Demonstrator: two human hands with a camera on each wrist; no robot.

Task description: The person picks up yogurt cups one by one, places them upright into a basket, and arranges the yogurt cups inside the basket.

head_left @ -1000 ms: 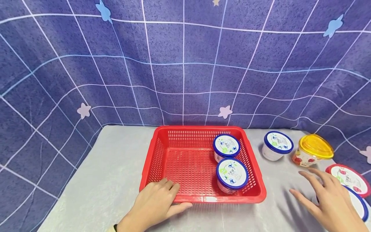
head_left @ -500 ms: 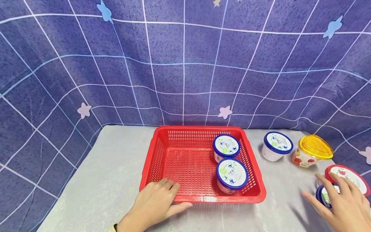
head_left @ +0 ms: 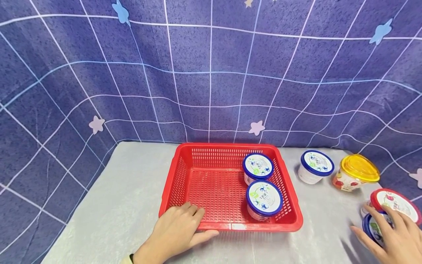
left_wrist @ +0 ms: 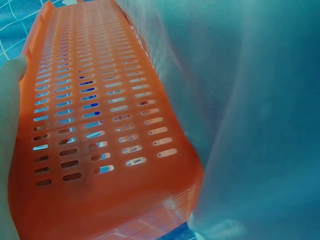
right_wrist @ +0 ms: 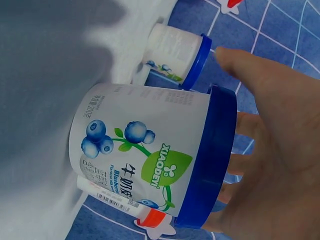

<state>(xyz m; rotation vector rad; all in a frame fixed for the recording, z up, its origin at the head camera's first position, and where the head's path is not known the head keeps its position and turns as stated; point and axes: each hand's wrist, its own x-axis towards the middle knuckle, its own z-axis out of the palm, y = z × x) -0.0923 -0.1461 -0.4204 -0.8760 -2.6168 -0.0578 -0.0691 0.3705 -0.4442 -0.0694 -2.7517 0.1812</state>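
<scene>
At the front left of a red plastic basket (head_left: 211,227), my left hand (head_left: 178,227) grips the rim, fingers over the inner side and thumb outside. In the left wrist view, the slotted basket wall (left_wrist: 100,175) fills much of the picture. My right hand (head_left: 399,234) hovers with spread fingers around the lid of a blueberry milk-pudding-style tub (head_left: 372,227) at the far right. The right wrist view shows this white tub (right_wrist: 140,145) with its blue lid near the palm; the thumb is apart from it. Two similar blue-lidded tubs (head_left: 263,198) stand in the basket's right side.
To the right of the basket stand another blue-lidded tub (head_left: 316,165) and a yellow-lidded tub (head_left: 357,170) with fruit pictures. A red-lidded tub (head_left: 397,205) sits just behind the right hand. A purple grid-patterned curtain (head_left: 211,91) hangs behind the grey table (head_left: 108,198).
My right hand has moved to the right and lower, over the blue-lidded tub. The left hand has stayed on the basket rim, and the basket has not moved.
</scene>
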